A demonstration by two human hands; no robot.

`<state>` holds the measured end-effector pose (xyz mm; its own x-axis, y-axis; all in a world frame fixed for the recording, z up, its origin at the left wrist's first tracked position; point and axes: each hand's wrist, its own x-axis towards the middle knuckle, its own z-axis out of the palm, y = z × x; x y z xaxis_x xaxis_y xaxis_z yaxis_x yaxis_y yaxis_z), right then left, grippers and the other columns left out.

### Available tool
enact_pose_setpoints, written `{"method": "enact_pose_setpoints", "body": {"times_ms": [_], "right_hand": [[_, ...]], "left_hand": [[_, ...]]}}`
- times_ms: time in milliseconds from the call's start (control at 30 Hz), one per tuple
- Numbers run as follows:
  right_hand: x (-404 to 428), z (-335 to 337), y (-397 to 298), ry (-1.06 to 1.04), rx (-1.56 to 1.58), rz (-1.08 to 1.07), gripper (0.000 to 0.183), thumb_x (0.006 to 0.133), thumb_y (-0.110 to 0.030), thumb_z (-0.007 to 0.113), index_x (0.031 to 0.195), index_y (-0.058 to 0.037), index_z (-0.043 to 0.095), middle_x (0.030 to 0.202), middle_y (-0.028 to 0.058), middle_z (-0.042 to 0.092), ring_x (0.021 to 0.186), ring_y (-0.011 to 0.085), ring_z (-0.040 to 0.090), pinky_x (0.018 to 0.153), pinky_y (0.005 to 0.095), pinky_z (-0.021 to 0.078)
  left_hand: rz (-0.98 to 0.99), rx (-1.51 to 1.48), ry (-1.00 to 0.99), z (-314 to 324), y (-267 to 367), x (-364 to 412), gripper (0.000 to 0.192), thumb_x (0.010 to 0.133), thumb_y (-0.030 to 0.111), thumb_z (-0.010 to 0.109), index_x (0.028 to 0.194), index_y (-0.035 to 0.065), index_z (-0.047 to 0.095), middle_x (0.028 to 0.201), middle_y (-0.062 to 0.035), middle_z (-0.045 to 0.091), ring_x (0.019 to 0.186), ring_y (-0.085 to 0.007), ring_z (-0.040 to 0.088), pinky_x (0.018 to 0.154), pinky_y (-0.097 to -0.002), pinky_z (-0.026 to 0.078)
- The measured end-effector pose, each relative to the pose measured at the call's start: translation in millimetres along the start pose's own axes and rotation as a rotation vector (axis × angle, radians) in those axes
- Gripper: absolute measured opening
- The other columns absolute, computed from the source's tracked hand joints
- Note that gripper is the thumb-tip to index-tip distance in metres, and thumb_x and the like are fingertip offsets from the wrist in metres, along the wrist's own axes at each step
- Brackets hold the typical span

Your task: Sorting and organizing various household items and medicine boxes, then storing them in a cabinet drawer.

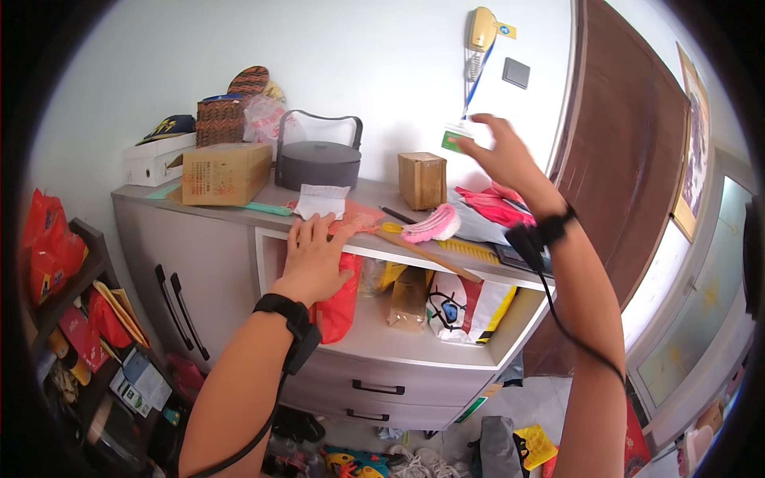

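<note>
My right hand is raised at the wall, thumb and fingers apart, beside a badge card that hangs on a blue lanyard from the yellow wall handset. Whether the thumb touches the card cannot be told. My left hand is at the cabinet top's front edge, fingers spread, its fingertips at a white paper slip and a red plastic bag. Just right of it are a wooden stick, a yellow tape ring and a pink-and-white headband.
On the cabinet stand a cardboard box, a grey lidded pot, a small brown box and a yellow comb. Bags fill the open shelf. A cluttered rack stands left; shoes and bags lie on the floor.
</note>
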<state>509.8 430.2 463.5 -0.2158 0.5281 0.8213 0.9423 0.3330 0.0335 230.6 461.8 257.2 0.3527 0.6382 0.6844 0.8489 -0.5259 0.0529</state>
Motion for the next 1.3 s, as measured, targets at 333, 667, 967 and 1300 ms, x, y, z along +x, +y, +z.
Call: {"method": "enact_pose_setpoints", "body": {"times_ms": [333,667,967,1300], "right_hand": [[72,152,27,-0.687,-0.365,0.203,0.100,0.071,-0.068,0.068,0.140,-0.0014,0.042,0.135,0.0257,0.051,0.123,0.0384,0.052,0.102,0.0421,0.0434],[80,136,3,-0.549,-0.399,0.239,0.099,0.069,-0.054,0.078,0.143,-0.0021,0.039,0.139,0.0311,0.044,0.128,0.0453,0.046,0.102,0.0462,0.0438],[50,128,-233,-0.108,-0.064,-0.467,0.103,0.069,-0.045,0.082,0.150,-0.0132,0.027,0.149,0.0254,0.032,0.136,0.0434,0.034,0.107,0.0521,0.0374],[49,213,-303,-0.158,-0.210,-0.586,0.120,0.059,-0.046,0.087,0.151,-0.0081,0.019,0.137,0.0174,0.045,0.129,0.0362,0.043,0.099,0.0554,0.0402]], "left_hand": [[-0.011,0.043,0.106,12,-7,-6,0.078,0.076,0.031,0.075,0.144,0.0255,0.038,0.145,-0.0177,0.036,0.137,-0.0391,0.029,0.114,-0.0546,0.016],[-0.008,-0.048,0.241,14,-3,-7,0.055,0.084,0.013,0.058,0.137,0.0242,0.049,0.140,-0.0165,0.044,0.135,-0.0354,0.034,0.117,-0.0498,0.015],[-0.004,-0.010,0.331,20,-6,-5,0.053,0.083,0.016,0.059,0.135,0.0244,0.054,0.135,-0.0151,0.050,0.131,-0.0354,0.039,0.116,-0.0504,0.018],[-0.063,-0.329,0.289,46,-14,6,0.048,0.098,0.029,0.044,0.141,0.0097,0.045,0.149,-0.0104,0.042,0.138,-0.0270,0.036,0.113,-0.0474,0.027]]}}
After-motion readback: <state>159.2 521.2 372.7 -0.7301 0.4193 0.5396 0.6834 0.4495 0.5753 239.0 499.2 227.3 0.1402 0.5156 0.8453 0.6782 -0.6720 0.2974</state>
